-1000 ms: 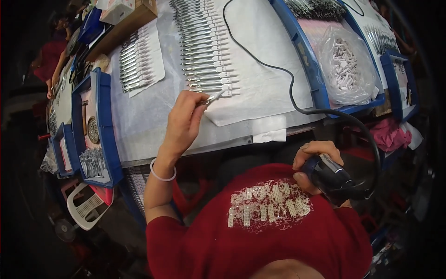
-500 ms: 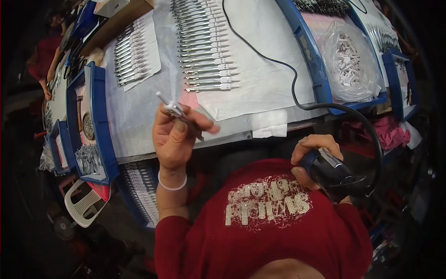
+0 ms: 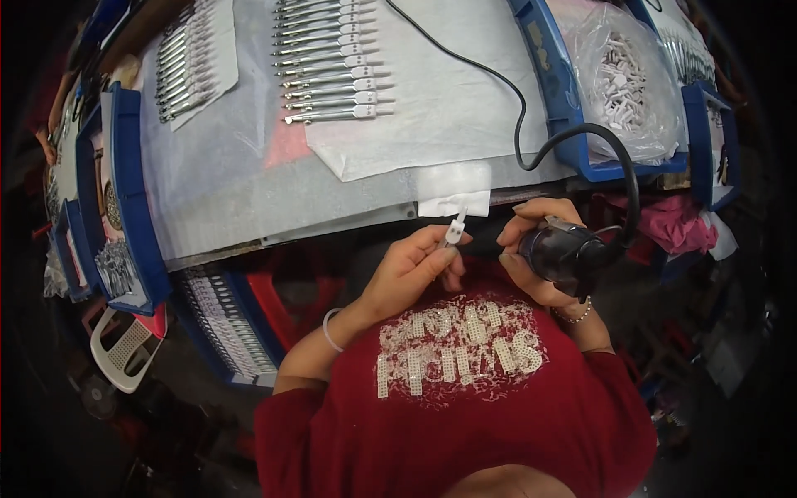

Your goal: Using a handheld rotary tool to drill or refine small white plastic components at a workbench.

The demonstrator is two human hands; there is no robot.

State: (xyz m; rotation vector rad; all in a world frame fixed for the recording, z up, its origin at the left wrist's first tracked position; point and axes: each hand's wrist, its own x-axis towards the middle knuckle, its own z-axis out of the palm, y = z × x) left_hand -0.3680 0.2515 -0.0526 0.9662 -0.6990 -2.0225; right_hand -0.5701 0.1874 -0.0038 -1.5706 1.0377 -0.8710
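Pinched in the fingers of my left hand [image 3: 407, 270] is a slim metal rod with a white plastic end piece [image 3: 454, 231]. That white end, with two small dark holes, points up toward the table edge; my fingers cover most of the rod. Wrapped round a black corded power tool [image 3: 560, 254], my right hand [image 3: 531, 280] is a short way to the right, apart from the rod. The tool's tip is hidden. Just beyond my left fingers, a folded white cloth [image 3: 436, 177] lies on the table's front edge. Similar rods with white ends [image 3: 349, 85] lie in a row farther back.
A black cable [image 3: 519, 104] runs from the tool across the table. At right, a blue tray [image 3: 573, 153] holds a plastic bag of small white pieces [image 3: 623, 83]. More blue trays [image 3: 129, 178] stand at left, near a white plastic chair [image 3: 124, 357]. Another person's arm shows far left.
My left hand has brought the rod from above the table down and right, close to my right hand. The tool has risen slightly toward the table. My view has shifted a little.
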